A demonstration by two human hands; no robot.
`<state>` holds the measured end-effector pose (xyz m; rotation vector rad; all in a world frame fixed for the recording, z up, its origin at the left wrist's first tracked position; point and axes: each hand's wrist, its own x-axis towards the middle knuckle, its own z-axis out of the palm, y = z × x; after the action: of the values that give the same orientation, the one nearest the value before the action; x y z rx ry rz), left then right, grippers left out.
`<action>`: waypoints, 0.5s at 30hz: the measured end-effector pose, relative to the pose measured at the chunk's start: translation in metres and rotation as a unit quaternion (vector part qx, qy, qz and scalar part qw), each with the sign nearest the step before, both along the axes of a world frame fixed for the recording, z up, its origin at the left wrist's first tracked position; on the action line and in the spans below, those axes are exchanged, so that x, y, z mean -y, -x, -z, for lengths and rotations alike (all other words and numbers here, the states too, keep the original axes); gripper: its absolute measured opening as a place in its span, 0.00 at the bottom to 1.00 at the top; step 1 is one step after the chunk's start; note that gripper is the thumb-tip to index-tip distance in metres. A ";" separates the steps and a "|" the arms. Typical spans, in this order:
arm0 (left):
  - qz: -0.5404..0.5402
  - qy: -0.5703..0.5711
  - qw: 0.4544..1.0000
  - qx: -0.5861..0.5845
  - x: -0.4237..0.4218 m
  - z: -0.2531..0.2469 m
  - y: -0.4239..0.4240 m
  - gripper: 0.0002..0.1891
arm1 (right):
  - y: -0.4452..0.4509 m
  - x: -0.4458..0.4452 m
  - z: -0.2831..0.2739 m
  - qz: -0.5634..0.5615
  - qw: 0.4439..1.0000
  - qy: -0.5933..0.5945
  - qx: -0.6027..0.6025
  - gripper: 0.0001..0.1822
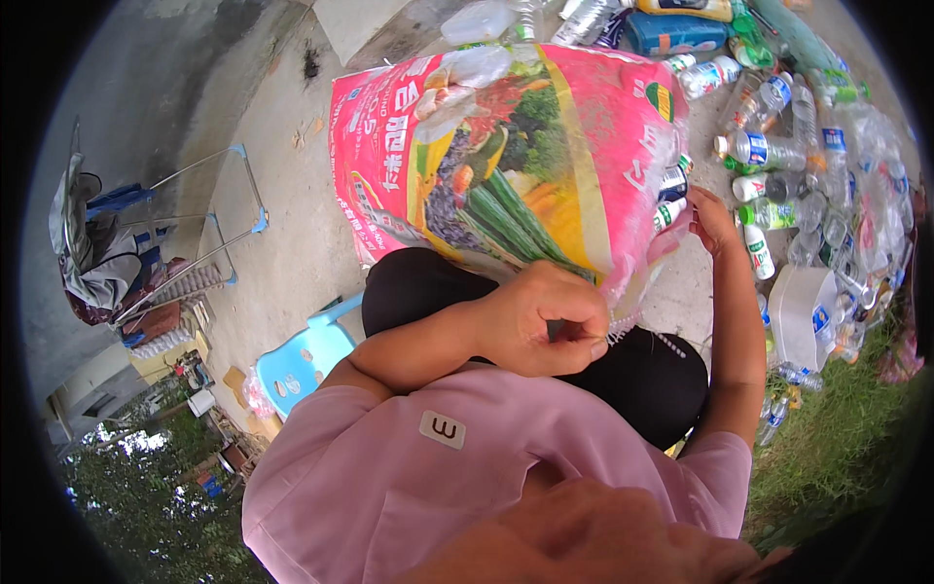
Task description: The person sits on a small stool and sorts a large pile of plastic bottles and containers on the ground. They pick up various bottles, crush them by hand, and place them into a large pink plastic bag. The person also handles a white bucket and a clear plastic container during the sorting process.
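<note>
A pink woven plastic sack [511, 146] printed with vegetables lies across the ground before my knees, its mouth towards the right. My left hand [558, 321] is closed in a fist at the near corner of that mouth, with the sack's frayed rim [616, 325] pinched between thumb and fingers. On the other side of the opening is my right hand [708, 219], its fingers apart and slightly bent beside a white plastic bottle [670, 213] in the mouth. A dark blue can or bottle [673, 182] lies there too. Whether the right fingertips touch them is unclear.
Many plastic bottles [773, 150] spread over the concrete on the right, around a white plastic tub [803, 314]. Grass [817, 452] borders them. A blue plastic chair [303, 365] stands at my left, and a folding metal frame [241, 190] with cloth farther left.
</note>
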<state>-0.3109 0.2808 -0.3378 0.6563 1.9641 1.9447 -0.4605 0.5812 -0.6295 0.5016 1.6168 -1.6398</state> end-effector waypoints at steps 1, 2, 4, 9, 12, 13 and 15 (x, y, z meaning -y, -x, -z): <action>-0.003 -0.009 1.000 0.028 0.003 0.000 0.000 0.07 | -0.002 0.004 -0.002 0.002 1.000 -0.017 0.021 0.18; -0.005 -0.013 0.998 0.059 0.005 0.001 -0.002 0.07 | -0.005 0.009 -0.003 0.003 0.999 -0.034 0.042 0.16; -0.006 -0.024 0.992 0.120 0.005 -0.001 -0.002 0.07 | -0.005 0.014 0.003 -0.002 0.996 -0.056 0.064 0.15; -0.050 -0.002 0.985 0.165 0.001 -0.016 -0.013 0.06 | -0.024 -0.004 0.004 0.048 0.997 -0.034 0.053 0.14; -0.070 0.008 0.983 0.168 -0.006 -0.028 -0.017 0.06 | -0.055 -0.021 0.005 0.095 0.995 -0.036 -0.008 0.13; -0.085 0.013 0.981 0.176 -0.007 -0.025 -0.020 0.07 | -0.063 -0.004 -0.027 0.125 0.992 -0.028 0.016 0.12; -0.160 0.000 0.972 0.174 -0.017 -0.029 -0.021 0.08 | -0.088 0.010 -0.072 0.124 0.991 -0.048 0.016 0.11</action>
<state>-0.2895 0.2974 -0.3090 -0.0147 1.9323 2.0664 -0.3721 0.5715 -0.5574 0.8031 1.6695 -1.7277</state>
